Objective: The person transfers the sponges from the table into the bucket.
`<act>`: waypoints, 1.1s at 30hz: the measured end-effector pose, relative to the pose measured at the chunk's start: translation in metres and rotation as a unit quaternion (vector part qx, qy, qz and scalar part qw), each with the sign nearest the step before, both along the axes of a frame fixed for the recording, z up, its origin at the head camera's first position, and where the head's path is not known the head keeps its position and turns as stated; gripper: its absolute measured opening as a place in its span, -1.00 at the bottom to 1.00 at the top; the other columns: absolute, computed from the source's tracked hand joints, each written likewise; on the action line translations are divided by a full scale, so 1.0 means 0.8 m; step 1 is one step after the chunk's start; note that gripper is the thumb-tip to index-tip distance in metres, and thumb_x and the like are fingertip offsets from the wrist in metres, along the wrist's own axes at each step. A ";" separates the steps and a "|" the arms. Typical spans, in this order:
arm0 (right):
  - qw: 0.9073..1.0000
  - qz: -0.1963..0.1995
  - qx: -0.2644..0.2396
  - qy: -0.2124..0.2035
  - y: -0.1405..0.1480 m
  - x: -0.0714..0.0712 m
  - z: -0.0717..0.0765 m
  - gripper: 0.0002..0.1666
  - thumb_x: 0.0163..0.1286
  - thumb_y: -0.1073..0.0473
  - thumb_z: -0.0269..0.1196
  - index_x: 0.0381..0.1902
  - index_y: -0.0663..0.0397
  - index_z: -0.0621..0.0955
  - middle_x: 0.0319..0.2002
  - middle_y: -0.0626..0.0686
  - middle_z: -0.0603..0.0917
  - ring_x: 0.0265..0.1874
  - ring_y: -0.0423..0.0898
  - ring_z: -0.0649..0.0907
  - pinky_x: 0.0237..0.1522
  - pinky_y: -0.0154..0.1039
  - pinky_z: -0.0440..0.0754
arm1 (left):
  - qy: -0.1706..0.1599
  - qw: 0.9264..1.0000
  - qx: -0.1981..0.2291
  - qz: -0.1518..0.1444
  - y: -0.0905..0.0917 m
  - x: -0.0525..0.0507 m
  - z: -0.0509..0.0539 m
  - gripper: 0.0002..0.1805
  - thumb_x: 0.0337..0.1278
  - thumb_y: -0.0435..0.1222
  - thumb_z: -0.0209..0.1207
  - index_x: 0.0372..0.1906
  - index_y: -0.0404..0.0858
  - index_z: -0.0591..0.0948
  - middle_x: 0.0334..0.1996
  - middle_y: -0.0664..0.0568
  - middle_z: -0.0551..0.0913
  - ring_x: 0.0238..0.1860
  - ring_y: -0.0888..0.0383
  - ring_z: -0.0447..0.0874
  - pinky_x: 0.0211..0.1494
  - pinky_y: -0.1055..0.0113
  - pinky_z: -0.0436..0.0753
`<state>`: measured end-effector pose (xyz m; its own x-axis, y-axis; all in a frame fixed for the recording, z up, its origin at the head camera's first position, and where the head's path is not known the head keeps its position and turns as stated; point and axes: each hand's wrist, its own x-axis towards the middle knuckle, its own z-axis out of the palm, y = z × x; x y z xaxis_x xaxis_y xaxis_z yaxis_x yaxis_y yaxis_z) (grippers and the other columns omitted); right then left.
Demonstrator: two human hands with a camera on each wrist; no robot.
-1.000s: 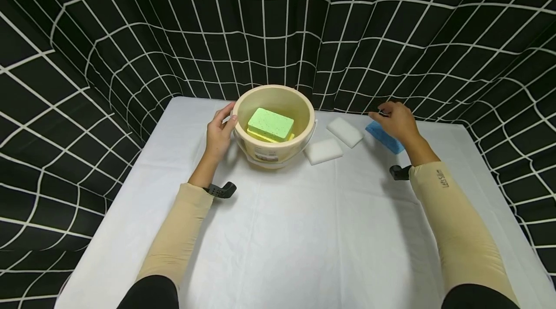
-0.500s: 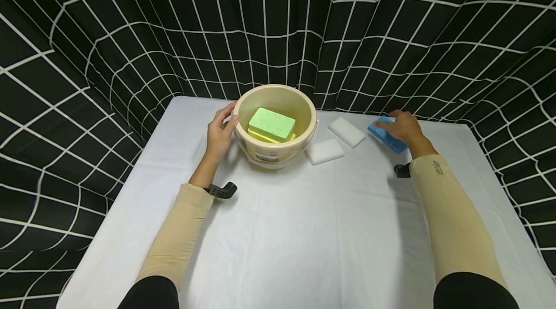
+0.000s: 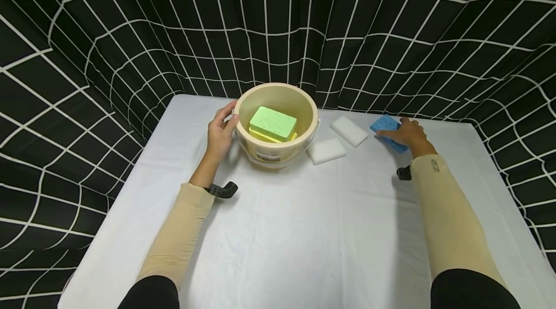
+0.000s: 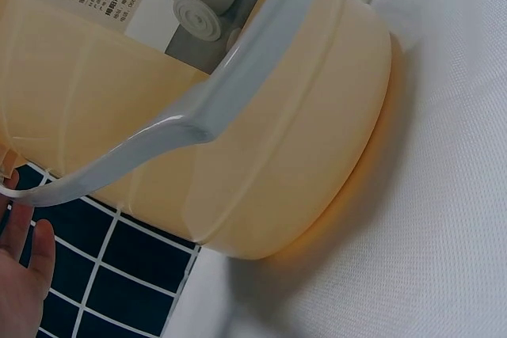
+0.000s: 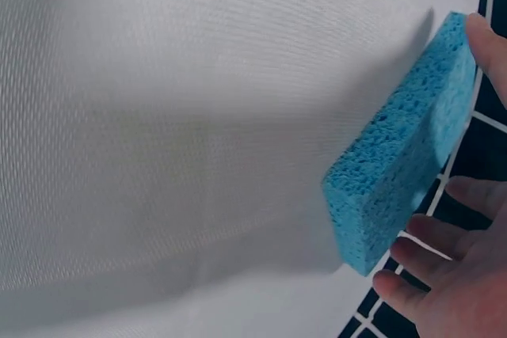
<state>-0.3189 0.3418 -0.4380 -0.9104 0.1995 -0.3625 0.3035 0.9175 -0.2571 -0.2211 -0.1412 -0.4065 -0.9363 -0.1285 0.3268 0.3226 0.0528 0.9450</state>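
A cream bucket [image 3: 278, 150] stands at the back of the table, its side and pale handle filling much of the left wrist view. My left hand [image 3: 220, 136] holds the bucket's left rim between thumb and fingers. Inside lies a green sponge [image 3: 272, 123] on top of a yellow one [image 3: 260, 136]. To the right, my right hand [image 3: 411, 135] is at a blue sponge [image 3: 385, 123]. In the right wrist view the thumb touches one end of the blue sponge [image 5: 404, 148], while the other fingers are spread beside it, relaxed.
Two white sponges, one nearer the front [image 3: 326, 151] and one farther back [image 3: 349, 131], lie between the bucket and the blue sponge. A black curtain [image 3: 286, 19] with white grid lines hangs behind the white-covered table [image 3: 299, 231] and along its sides.
My right hand has moved a little right and down toward the front, from over the blue sponge to its right side, with the thumb across it. My left hand stays on the bucket.
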 end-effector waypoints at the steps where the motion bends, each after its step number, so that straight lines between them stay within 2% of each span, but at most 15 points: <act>1: 1.000 0.000 0.001 -0.001 -0.001 0.001 0.000 0.33 0.24 -0.40 0.17 0.50 0.39 -0.21 0.40 0.60 -0.06 0.35 0.52 0.10 0.35 0.44 0.18 | 0.000 1.000 0.001 -0.001 0.000 0.000 0.000 -0.54 0.33 -0.48 0.00 0.29 -0.57 0.37 0.27 -0.41 0.39 0.33 -0.12 0.35 0.11 0.66 0.51; 4: 1.000 0.002 0.001 -0.005 0.000 0.001 -0.002 0.34 0.24 -0.36 0.19 0.50 0.38 -0.24 0.39 0.60 -0.05 0.34 0.53 0.11 0.35 0.43 0.19 | 0.001 1.000 0.003 0.000 0.000 -0.003 -0.005 -0.54 0.32 -0.50 -0.01 0.29 -0.58 0.37 0.27 -0.42 0.39 0.32 -0.13 0.35 0.12 0.64 0.51; 9: 1.000 0.010 0.008 -0.016 0.003 -0.001 -0.009 0.30 0.26 -0.33 0.19 0.49 0.40 -0.22 0.35 0.62 0.04 0.30 0.54 0.16 0.33 0.41 0.23 | 0.013 1.000 0.004 0.005 -0.005 -0.017 -0.027 -0.55 0.34 -0.46 0.01 0.29 -0.51 0.41 0.26 -0.35 0.42 0.31 -0.03 0.38 0.13 0.63 0.51; 13: 0.999 0.022 0.024 -0.006 0.006 -0.005 -0.014 0.23 0.28 -0.28 0.19 0.47 0.46 -0.11 0.30 0.62 0.15 0.25 0.52 0.24 0.30 0.38 0.31 | 0.015 1.000 0.004 0.007 -0.006 -0.019 -0.029 -0.55 0.34 -0.44 0.02 0.30 -0.48 0.42 0.26 -0.32 0.43 0.29 0.01 0.39 0.13 0.60 0.53; 17: 0.999 0.021 0.033 -0.002 0.005 -0.006 -0.014 0.16 0.29 -0.26 0.18 0.45 0.47 -0.02 0.27 0.60 0.21 0.23 0.49 0.29 0.27 0.35 0.35 | 0.006 1.000 0.010 0.004 -0.004 -0.014 -0.020 -0.54 0.34 -0.47 0.00 0.30 -0.50 0.40 0.26 -0.33 0.42 0.29 -0.01 0.39 0.12 0.61 0.53; 19: 0.999 0.015 0.032 -0.004 0.005 -0.004 -0.012 0.17 0.29 -0.27 0.18 0.46 0.45 -0.03 0.27 0.60 0.20 0.23 0.49 0.28 0.28 0.35 0.35 | -0.001 1.000 0.008 0.001 -0.001 -0.009 -0.011 -0.54 0.34 -0.48 -0.01 0.30 -0.53 0.39 0.26 -0.36 0.41 0.30 -0.02 0.38 0.11 0.63 0.53; 21: 0.999 0.013 0.031 -0.004 0.005 -0.002 -0.010 0.16 0.29 -0.27 0.18 0.46 0.46 -0.02 0.27 0.61 0.20 0.23 0.49 0.27 0.28 0.36 0.34 | -0.002 1.000 0.009 -0.004 -0.001 -0.008 -0.010 -0.54 0.34 -0.49 -0.01 0.31 -0.54 0.38 0.27 -0.39 0.40 0.31 -0.06 0.37 0.12 0.63 0.53; 26: 0.999 0.015 0.035 0.002 0.009 0.000 -0.007 0.16 0.28 -0.27 0.20 0.44 0.49 0.02 0.26 0.61 0.22 0.22 0.49 0.28 0.27 0.37 0.34 | 0.006 1.000 0.011 -0.003 -0.005 -0.021 -0.028 -0.54 0.35 -0.46 0.01 0.31 -0.48 0.40 0.28 -0.35 0.41 0.31 -0.02 0.37 0.14 0.61 0.52; 33: 0.998 0.023 0.044 0.023 0.010 -0.005 -0.004 0.20 0.24 -0.29 0.22 0.45 0.46 0.01 0.28 0.56 0.21 0.22 0.47 0.25 0.29 0.37 0.30 | 0.020 1.000 0.001 0.012 -0.006 -0.023 -0.035 -0.54 0.34 -0.42 0.04 0.30 -0.45 0.43 0.25 -0.30 0.45 0.29 0.03 0.41 0.16 0.58 0.54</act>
<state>-0.3230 0.3497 -0.4413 -0.9345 0.1864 -0.3032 0.2502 0.9499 -0.1873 -0.2396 -0.1461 -0.4346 -0.9189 -0.1523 0.3640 0.3592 0.0591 0.9314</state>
